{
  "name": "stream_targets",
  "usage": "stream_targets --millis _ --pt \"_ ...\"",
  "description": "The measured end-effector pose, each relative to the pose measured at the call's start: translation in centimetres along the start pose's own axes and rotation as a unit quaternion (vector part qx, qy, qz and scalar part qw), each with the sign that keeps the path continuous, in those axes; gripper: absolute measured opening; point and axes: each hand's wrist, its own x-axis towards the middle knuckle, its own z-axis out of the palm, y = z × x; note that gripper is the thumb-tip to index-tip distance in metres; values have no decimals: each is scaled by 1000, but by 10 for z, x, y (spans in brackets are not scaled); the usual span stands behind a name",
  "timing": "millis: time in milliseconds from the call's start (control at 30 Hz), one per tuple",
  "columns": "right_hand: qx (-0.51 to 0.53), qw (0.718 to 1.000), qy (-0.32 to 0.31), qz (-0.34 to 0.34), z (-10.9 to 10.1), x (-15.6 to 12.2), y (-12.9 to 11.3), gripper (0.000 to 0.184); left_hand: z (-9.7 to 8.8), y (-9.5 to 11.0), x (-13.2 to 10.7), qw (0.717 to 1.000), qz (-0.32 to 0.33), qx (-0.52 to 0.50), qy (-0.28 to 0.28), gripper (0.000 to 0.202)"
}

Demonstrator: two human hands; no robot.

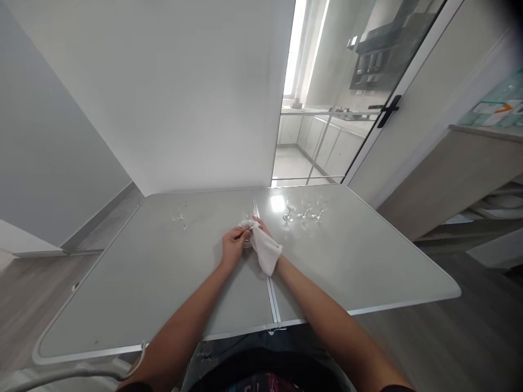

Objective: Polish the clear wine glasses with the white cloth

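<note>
Near the table's centre seam, my left hand pinches a small clear stemmed glass, whose round foot shows just above the tabletop. A white cloth is bunched against the glass and drapes down over my right wrist. Most of my right hand is behind that cloth, with its fingers closed on it at the far side of the glass. The glass's upper part is partly covered by the cloth and fingers.
Several clear stemmed glasses stand in a row to the right. Small transparent glassware is at the left, hard to make out. The grey folding table meets a white wall behind. A glass door stands back right, shelves far right.
</note>
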Motion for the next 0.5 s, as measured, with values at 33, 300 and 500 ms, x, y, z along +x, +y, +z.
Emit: stream_targets --millis 33,300,500 --pt "-8 1000 6 -11 4 -1 4 62 -1 1 0 1000 9 11 -3 14" --pt "-160 983 -2 -92 3 -7 10 37 -7 10 -4 992 29 63 -106 13" --pt "-125 987 43 -91 0 -4 2 20 -5 13 -2 998 26 20 50 12"
